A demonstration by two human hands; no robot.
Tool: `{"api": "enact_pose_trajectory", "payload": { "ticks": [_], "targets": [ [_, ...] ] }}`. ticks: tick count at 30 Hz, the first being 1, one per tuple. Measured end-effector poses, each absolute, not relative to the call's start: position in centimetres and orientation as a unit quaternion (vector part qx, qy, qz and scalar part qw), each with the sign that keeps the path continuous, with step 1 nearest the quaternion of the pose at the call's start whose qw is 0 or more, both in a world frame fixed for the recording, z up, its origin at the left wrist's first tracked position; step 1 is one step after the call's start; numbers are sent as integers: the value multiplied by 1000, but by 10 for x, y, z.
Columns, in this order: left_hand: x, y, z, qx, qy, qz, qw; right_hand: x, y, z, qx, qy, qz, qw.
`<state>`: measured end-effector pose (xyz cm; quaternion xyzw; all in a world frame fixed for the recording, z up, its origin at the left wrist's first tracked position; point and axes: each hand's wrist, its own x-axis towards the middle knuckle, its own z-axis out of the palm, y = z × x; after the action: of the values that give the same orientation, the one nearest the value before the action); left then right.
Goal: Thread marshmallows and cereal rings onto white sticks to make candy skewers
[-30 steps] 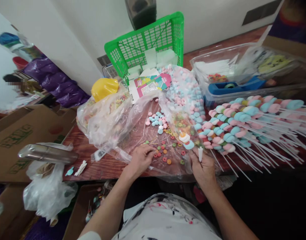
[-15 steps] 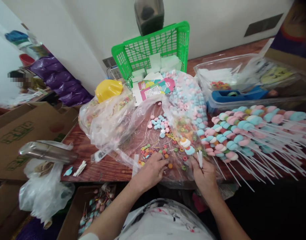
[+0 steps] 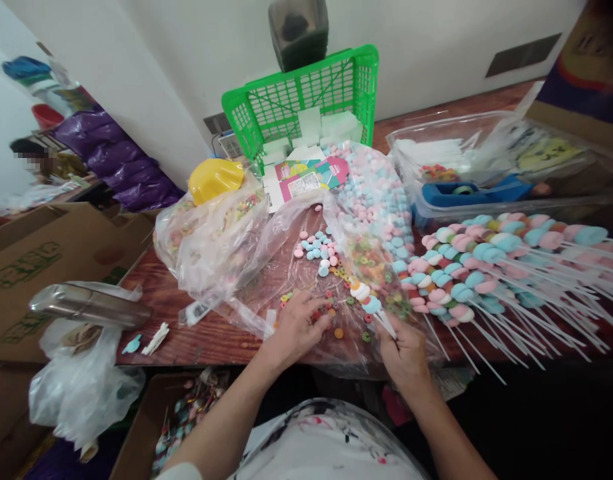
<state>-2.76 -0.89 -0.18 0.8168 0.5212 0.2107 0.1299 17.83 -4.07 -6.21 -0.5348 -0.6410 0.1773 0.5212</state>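
Observation:
My right hand (image 3: 407, 350) is closed around white sticks; the front one carries a short stack of marshmallows (image 3: 367, 299) in blue, white and orange, tilted up to the left. My left hand (image 3: 300, 328) lies palm down over a scatter of coloured ring candies (image 3: 331, 303), fingers stretched and somewhat apart. Its fingertips are among the rings; whether one is pinched there is hidden. Just beyond is a small pile of loose pink and blue marshmallows (image 3: 316, 248) on clear plastic. To the right of my right hand lies a heap of finished marshmallow skewers (image 3: 486, 260).
A green crate (image 3: 299, 87) stands at the back. Bags of candy rings (image 3: 221, 233) and marshmallows (image 3: 381, 193) flank the work spot. A steel flask (image 3: 91, 305) lies at left; a blue tape dispenser (image 3: 476, 192) rests on a plastic bin at right. Another person sits far left.
My right hand has turned the stick so its marshmallow end leans left, toward my left hand. The left hand has shifted slightly and its fingers have spread over the rings.

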Motion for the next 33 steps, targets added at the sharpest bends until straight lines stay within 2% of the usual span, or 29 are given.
{"api": "enact_pose_trajectory", "payload": {
  "ticks": [5,8,11,15,17,20,23,26,33],
  "targets": [
    [-18,5,-5,824,533,162,101,177,-39,-60,-514,-662,147,525],
    [-14,5,-10,812,524,219,134,178,-39,-58,-521,-659,150,521],
    [-13,4,-7,708,541,350,288,178,-40,-57,-513,-665,142,523],
    [-15,5,8,456,536,492,514,177,-40,-57,-501,-680,130,519],
    [-16,7,14,378,509,525,568,177,-41,-58,-492,-687,126,519],
    [-17,8,17,330,479,556,594,177,-42,-59,-469,-707,106,519],
    [-16,4,14,363,477,566,566,177,-45,-59,-447,-738,83,499],
    [-15,1,13,479,468,563,484,178,-46,-57,-448,-752,53,480],
    [-23,3,20,792,397,448,121,180,-45,-49,-499,-782,-28,372]
  ]
}}
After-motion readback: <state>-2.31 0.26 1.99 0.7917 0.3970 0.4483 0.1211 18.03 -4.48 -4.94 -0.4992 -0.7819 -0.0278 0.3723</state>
